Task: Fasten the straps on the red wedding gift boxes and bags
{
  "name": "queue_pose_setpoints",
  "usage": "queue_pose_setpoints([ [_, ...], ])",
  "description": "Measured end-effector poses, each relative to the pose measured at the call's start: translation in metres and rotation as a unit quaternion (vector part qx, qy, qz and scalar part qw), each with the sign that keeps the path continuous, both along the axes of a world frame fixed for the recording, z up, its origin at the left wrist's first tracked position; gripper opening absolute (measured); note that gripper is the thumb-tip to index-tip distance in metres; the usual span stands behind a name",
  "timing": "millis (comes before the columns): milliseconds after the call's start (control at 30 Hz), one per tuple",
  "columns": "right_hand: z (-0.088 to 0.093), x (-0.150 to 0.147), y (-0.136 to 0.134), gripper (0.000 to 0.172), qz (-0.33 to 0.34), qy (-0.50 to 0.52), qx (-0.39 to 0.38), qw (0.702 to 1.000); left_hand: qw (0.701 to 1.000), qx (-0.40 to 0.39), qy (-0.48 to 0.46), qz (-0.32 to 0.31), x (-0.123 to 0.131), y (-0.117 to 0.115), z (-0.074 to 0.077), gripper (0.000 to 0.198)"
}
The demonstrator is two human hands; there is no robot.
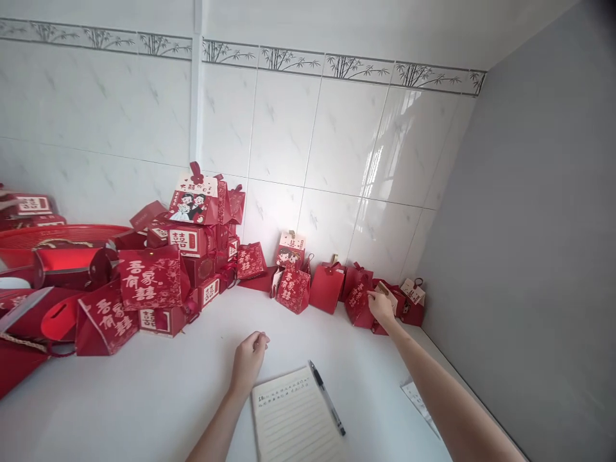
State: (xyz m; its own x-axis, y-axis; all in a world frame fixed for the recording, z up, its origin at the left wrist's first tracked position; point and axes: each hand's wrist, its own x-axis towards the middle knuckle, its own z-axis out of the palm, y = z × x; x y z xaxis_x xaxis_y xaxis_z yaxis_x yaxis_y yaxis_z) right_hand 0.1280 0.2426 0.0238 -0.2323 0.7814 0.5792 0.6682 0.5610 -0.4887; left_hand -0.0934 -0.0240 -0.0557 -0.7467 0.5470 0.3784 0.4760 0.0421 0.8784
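Note:
My left hand [251, 357] rests on the white table with its fingers curled, and nothing shows in it. Just in front of it lies a lined notebook [291, 417] with a few lines of handwriting at the top. A black-capped clear pen [328, 399] lies along the notebook's right edge. My right hand [382, 308] reaches to the back right, its index finger stretched toward a red gift box [359, 305] with white characters and apparently touching it. Behind that hand stands a partly hidden cream-and-red box [386, 292]. The other right fingers are curled and partly hidden.
Red gift boxes [328, 287] line the tiled wall [283, 135]. At the left, more boxes [150, 280] are stacked and heaped beside a red basket [72, 232]. A paper [418, 404] lies under my right forearm. A grey wall [524, 224] bounds the right side.

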Motion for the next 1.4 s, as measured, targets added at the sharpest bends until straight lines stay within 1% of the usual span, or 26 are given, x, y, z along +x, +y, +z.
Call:
queue_pose_setpoints([
  [67, 0.004, 0.003, -0.014, 0.021, 0.01, 0.052, -0.009, 0.999, 1.0, 0.018, -0.001, 0.005, 0.001, -0.003, 0.0, 0.035],
  [133, 0.009, 0.005, -0.035, 0.024, 0.039, 0.101, -0.005, 0.994, 0.999, 0.041, 0.003, 0.011, 0.003, -0.006, 0.001, 0.034],
  [200, 0.011, 0.006, -0.063, 0.028, 0.096, 0.132, 0.003, 0.986, 0.997, 0.069, 0.014, 0.006, 0.008, -0.008, 0.004, 0.03],
  [300, 0.01, 0.003, -0.113, 0.026, 0.215, 0.151, 0.003, 0.965, 0.993, 0.11, 0.04, -0.019, 0.024, -0.014, 0.012, 0.023],
  [400, 0.004, 0.001, -0.163, 0.022, 0.314, 0.157, -0.011, 0.936, 0.987, 0.144, 0.056, -0.036, 0.048, -0.027, 0.026, 0.025],
  [500, -0.003, -0.001, -0.198, 0.02, 0.385, 0.147, -0.034, 0.911, 0.983, 0.155, 0.063, -0.071, 0.071, -0.045, 0.04, 0.038],
  [533, -0.005, -0.001, -0.206, 0.02, 0.411, 0.131, -0.045, 0.901, 0.983, 0.152, 0.06, -0.082, 0.076, -0.052, 0.043, 0.038],
  [567, -0.008, -0.001, -0.211, 0.023, 0.434, 0.11, -0.057, 0.892, 0.984, 0.145, 0.056, -0.091, 0.079, -0.059, 0.045, 0.033],
  [600, -0.011, 0.0, -0.215, 0.027, 0.447, 0.088, -0.064, 0.888, 0.985, 0.136, 0.05, -0.097, 0.081, -0.065, 0.046, 0.025],
  [633, -0.016, 0.0, -0.218, 0.032, 0.445, 0.069, -0.064, 0.89, 0.986, 0.129, 0.043, -0.097, 0.081, -0.072, 0.047, 0.018],
  [667, -0.022, 0.001, -0.222, 0.038, 0.428, 0.057, -0.058, 0.9, 0.987, 0.124, 0.037, -0.092, 0.079, -0.078, 0.046, 0.016],
  [733, -0.037, 0.005, -0.231, 0.045, 0.365, 0.052, -0.034, 0.929, 0.989, 0.133, 0.02, -0.061, 0.074, -0.089, 0.044, 0.018],
  [767, -0.045, 0.008, -0.239, 0.044, 0.34, 0.049, -0.026, 0.939, 0.989, 0.146, 0.01, -0.033, 0.07, -0.094, 0.044, 0.018],
  [800, -0.054, 0.011, -0.247, 0.042, 0.338, 0.03, -0.029, 0.94, 0.987, 0.162, -0.001, -0.001, 0.066, -0.099, 0.044, 0.019],
  [833, -0.062, 0.015, -0.256, 0.042, 0.359, -0.014, -0.041, 0.932, 0.983, 0.179, -0.01, 0.032, 0.061, -0.104, 0.045, 0.02],
  [867, -0.068, 0.019, -0.266, 0.043, 0.385, -0.072, -0.053, 0.919, 0.979, 0.194, -0.017, 0.062, 0.057, -0.108, 0.047, 0.022],
  [933, -0.077, 0.026, -0.281, 0.047, 0.419, -0.191, -0.084, 0.884, 0.971, 0.214, -0.024, 0.101, 0.05, -0.114, 0.051, 0.024],
  [1000, -0.08, 0.031, -0.287, 0.052, 0.421, -0.27, -0.107, 0.859, 0.968, 0.221, -0.026, 0.115, 0.044, -0.118, 0.056, 0.025],
  [1067, -0.08, 0.034, -0.284, 0.056, 0.406, -0.299, -0.114, 0.856, 0.969, 0.219, -0.027, 0.111, 0.041, -0.12, 0.058, 0.024],
  [1133, -0.079, 0.037, -0.275, 0.056, 0.39, -0.298, -0.11, 0.864, 0.972, 0.212, -0.028, 0.096, 0.041, -0.121, 0.056, 0.023],
  [1233, -0.08, 0.043, -0.256, 0.052, 0.361, -0.276, -0.101, 0.885, 0.979, 0.193, -0.03, 0.061, 0.043, -0.12, 0.048, 0.02],
  [1400, -0.09, 0.059, -0.227, 0.05, 0.328, -0.231, -0.11, 0.909, 0.986, 0.16, -0.04, -0.001, 0.051, -0.114, 0.034, 0.019],
])
